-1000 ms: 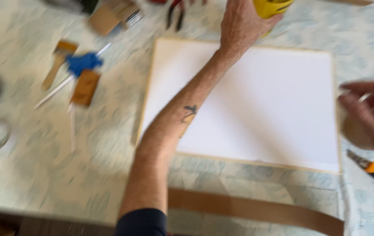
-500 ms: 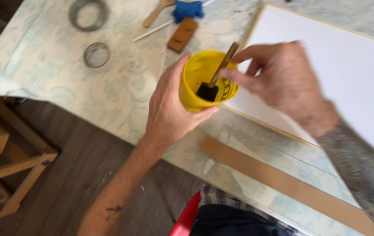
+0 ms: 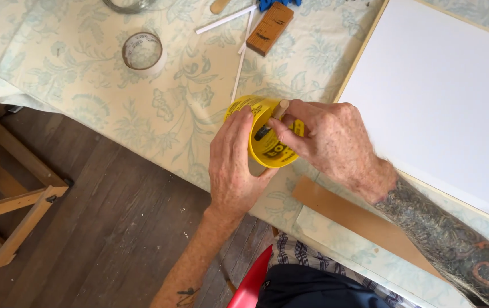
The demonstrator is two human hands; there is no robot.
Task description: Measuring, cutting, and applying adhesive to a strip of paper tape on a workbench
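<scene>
My left hand (image 3: 236,165) wraps around a small yellow tub (image 3: 262,137) and holds it above the near edge of the cloth-covered table (image 3: 159,108). My right hand (image 3: 330,145) grips the wooden handle of a brush (image 3: 281,108) that sticks down into the tub; the bristles are hidden inside. Both hands touch the tub. To the right lies a large white board with a pale wooden rim (image 3: 438,97), flat on the table.
A long brown strip (image 3: 358,219) lies along the table's near edge. A roll of tape (image 3: 143,52), a wooden block (image 3: 270,28) and thin white sticks (image 3: 238,68) sit further back. A wooden trestle (image 3: 10,199) stands on the dark floor at left.
The tub has tilted onto its side between my hands. My right hand has closed lower on the brush handle and the brush head has gone out of sight inside the tub.
</scene>
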